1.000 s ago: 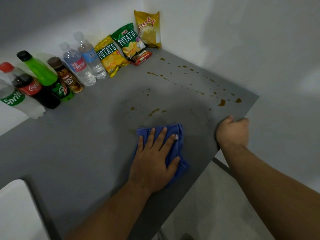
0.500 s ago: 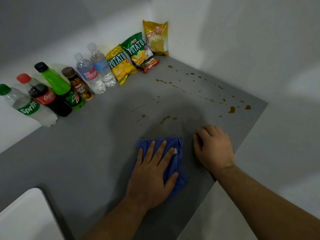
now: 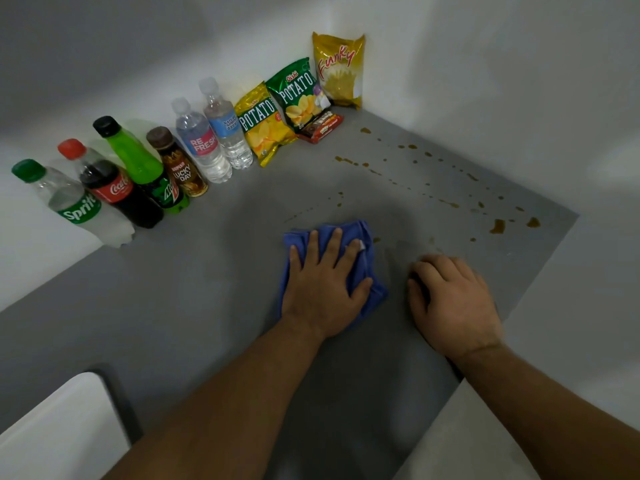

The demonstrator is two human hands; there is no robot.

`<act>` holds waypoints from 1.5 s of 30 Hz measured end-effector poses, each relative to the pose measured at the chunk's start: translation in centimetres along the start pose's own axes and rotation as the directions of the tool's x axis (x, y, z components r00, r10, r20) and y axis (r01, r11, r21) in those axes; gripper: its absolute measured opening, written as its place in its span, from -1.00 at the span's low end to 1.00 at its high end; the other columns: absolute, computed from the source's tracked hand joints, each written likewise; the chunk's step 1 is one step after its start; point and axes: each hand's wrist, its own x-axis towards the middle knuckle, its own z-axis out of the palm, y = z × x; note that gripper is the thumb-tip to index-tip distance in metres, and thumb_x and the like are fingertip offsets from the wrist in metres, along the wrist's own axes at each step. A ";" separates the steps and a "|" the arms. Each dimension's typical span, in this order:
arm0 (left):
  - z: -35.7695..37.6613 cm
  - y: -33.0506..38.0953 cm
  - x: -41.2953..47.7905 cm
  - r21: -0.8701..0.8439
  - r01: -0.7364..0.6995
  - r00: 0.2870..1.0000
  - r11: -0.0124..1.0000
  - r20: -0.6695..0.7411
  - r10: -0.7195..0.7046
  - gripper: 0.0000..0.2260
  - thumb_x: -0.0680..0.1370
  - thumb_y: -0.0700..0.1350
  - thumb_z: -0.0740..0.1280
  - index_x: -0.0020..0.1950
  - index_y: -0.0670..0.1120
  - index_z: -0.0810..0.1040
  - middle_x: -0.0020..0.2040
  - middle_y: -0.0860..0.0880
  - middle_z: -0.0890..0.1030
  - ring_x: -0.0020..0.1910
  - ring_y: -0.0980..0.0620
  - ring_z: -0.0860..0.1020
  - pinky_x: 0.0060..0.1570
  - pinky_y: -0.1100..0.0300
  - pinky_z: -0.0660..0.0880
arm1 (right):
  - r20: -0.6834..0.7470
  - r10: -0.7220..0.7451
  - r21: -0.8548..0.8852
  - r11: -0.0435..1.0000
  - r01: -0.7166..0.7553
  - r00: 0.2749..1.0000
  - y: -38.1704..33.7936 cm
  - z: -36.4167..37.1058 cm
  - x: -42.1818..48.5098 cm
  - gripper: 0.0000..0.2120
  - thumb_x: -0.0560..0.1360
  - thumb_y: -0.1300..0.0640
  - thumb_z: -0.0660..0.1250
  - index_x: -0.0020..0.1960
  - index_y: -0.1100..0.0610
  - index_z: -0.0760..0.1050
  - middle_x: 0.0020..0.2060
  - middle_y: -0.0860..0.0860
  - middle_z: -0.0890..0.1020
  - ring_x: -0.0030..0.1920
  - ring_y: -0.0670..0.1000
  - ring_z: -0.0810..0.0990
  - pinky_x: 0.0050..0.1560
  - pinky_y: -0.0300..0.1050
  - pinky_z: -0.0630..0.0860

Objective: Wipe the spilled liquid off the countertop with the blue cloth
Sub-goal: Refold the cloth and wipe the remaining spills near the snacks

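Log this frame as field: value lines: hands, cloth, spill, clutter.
left hand: flat, palm down, pressing blue cloth onto countertop
right hand: resting on countertop beside cloth, holding nothing
spill: brown drops beyond the cloth, largest blots near the right edge
clutter: six bottles and snack bags lined along the back wall, clear of the spill
task state: spill not yet fully wiped

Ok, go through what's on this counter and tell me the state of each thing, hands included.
Cloth: bunched, flat on the counter under the left hand.
Left hand: fingers spread, pressing the cloth.
Right hand: knuckles curled, resting on the counter, holding nothing.
Counter: brown drops unwiped beyond the cloth.
Bottles: six, capped, upright along the wall.
Snack bags: sealed, leaning on the wall.
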 end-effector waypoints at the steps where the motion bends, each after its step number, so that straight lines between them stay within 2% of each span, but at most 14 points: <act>1: 0.1 0.2 -0.6 0.000 -0.029 1.000 1.000 -0.008 0.029 -0.34 0.61 0.39 -0.07 0.68 0.19 -0.02 0.72 0.03 -0.06 0.69 -0.19 -0.14 0.58 -0.36 -0.07 | 0.001 0.002 0.001 1.000 -0.002 1.000 0.0 -0.1 0.0 -0.75 0.64 -0.02 0.24 0.19 0.07 0.57 0.15 0.04 0.61 0.12 0.14 0.52 0.12 0.09 0.49; 5: 0.8 0.0 -4.2 -0.035 -0.096 0.995 0.995 -0.043 0.095 -0.35 0.63 0.38 -0.04 0.68 0.19 -0.02 0.72 0.06 -0.05 0.69 -0.09 -0.18 0.61 -0.29 -0.05 | 0.017 0.015 0.006 1.000 -0.015 1.000 0.0 -0.2 0.1 -0.71 0.62 -0.07 0.21 0.20 0.05 0.57 0.15 0.03 0.61 0.13 0.13 0.51 0.12 0.09 0.49; 8: 0.9 -1.8 -6.1 -0.043 -0.080 0.996 0.996 -0.052 0.077 -0.37 0.64 0.39 -0.06 0.68 0.21 -0.04 0.71 0.11 -0.07 0.69 -0.03 -0.20 0.63 -0.24 -0.06 | 0.040 0.021 0.002 1.000 -0.021 0.999 -0.1 -0.3 0.1 -0.70 0.63 -0.09 0.20 0.21 0.04 0.57 0.16 0.02 0.61 0.14 0.13 0.51 0.13 0.10 0.50; 12: 0.0 -5.2 -5.7 -0.047 0.021 0.998 0.999 -0.053 -0.024 -0.36 0.62 0.42 -0.11 0.67 0.24 -0.08 0.71 0.14 -0.12 0.68 -0.01 -0.22 0.64 -0.24 -0.09 | 0.036 0.018 -0.006 1.000 -0.017 0.999 -0.4 -0.7 0.2 -0.66 0.62 -0.11 0.21 0.18 0.08 0.61 0.15 0.05 0.63 0.13 0.16 0.54 0.14 0.12 0.50; 17: -1.2 -8.9 -0.2 -0.048 0.196 0.981 0.980 -0.002 -0.196 -0.32 0.57 0.44 -0.15 0.66 0.25 -0.16 0.71 0.11 -0.16 0.69 -0.11 -0.18 0.61 -0.30 -0.15 | 0.023 -0.055 0.047 0.997 0.054 0.998 -3.1 -0.4 1.1 -0.62 0.61 -0.15 0.21 0.15 0.08 0.64 0.10 0.07 0.65 0.09 0.16 0.58 0.08 0.09 0.53; 20: -1.4 -8.8 3.3 -0.045 0.239 0.971 0.970 0.024 -0.238 -0.30 0.56 0.45 -0.15 0.66 0.24 -0.16 0.71 0.06 -0.15 0.68 -0.17 -0.19 0.59 -0.35 -0.16 | 0.009 -0.098 0.077 0.992 0.097 0.995 -5.0 0.5 1.9 -0.64 0.60 -0.13 0.23 0.10 0.10 0.65 0.07 0.07 0.66 0.05 0.18 0.59 0.05 0.08 0.54; 26: -1.1 -7.7 3.4 -0.024 0.101 0.995 0.995 -0.020 -0.101 -0.31 0.57 0.45 -0.14 0.66 0.24 -0.09 0.72 0.05 -0.09 0.69 -0.18 -0.14 0.60 -0.34 -0.16 | 0.026 -0.162 0.120 0.980 0.158 0.986 -4.9 1.7 2.5 -0.71 0.62 -0.06 0.26 0.15 0.08 0.64 0.11 0.03 0.63 0.13 0.14 0.57 0.15 0.05 0.51; 29: -0.9 -7.7 1.1 -0.017 0.029 0.999 0.999 -0.040 -0.030 -0.33 0.59 0.44 -0.12 0.66 0.25 -0.11 0.71 0.08 -0.11 0.69 -0.13 -0.16 0.61 -0.32 -0.14 | 0.041 -0.175 0.147 0.975 0.168 0.984 -4.8 1.7 2.6 -0.72 0.62 -0.05 0.26 0.16 0.08 0.63 0.13 0.04 0.61 0.14 0.14 0.56 0.15 0.05 0.50; 32: -0.8 -9.0 -1.7 -0.027 0.018 0.998 0.999 -0.056 -0.019 -0.35 0.61 0.43 -0.11 0.66 0.25 -0.08 0.71 0.12 -0.09 0.69 -0.04 -0.19 0.61 -0.30 -0.10 | 0.054 -0.172 0.153 0.975 0.163 0.984 -4.6 1.7 2.6 -0.72 0.63 -0.04 0.25 0.17 0.09 0.62 0.15 0.04 0.60 0.15 0.15 0.57 0.15 0.07 0.50; 35: -1.3 -12.3 -3.1 -0.066 0.127 0.990 0.990 -0.054 -0.131 -0.35 0.59 0.43 -0.10 0.66 0.27 -0.07 0.70 0.16 -0.10 0.68 0.01 -0.19 0.63 -0.27 -0.10 | 0.049 -0.167 0.158 0.975 0.158 0.985 -4.5 1.8 2.6 -0.72 0.62 -0.04 0.26 0.18 0.10 0.62 0.15 0.05 0.59 0.16 0.17 0.57 0.15 0.09 0.51; 40: -2.9 -17.6 0.6 -0.055 0.327 0.945 0.943 0.028 -0.326 -0.32 0.58 0.44 -0.11 0.66 0.26 -0.13 0.71 0.14 -0.12 0.69 -0.09 -0.15 0.60 -0.32 -0.18 | 0.029 -0.161 0.160 0.975 0.154 0.987 -4.7 1.9 2.7 -0.74 0.61 -0.03 0.27 0.16 0.08 0.61 0.13 0.02 0.58 0.15 0.15 0.57 0.14 0.05 0.48; 45: -3.3 -17.4 6.7 -0.055 0.365 0.931 0.930 0.048 -0.362 -0.31 0.57 0.47 -0.11 0.65 0.26 -0.14 0.71 0.08 -0.15 0.68 -0.19 -0.20 0.55 -0.44 -0.19 | 0.012 -0.153 0.164 0.975 0.149 0.988 -4.7 2.1 2.6 -0.76 0.61 -0.01 0.28 0.15 0.07 0.61 0.13 0.01 0.58 0.15 0.16 0.57 0.16 0.02 0.46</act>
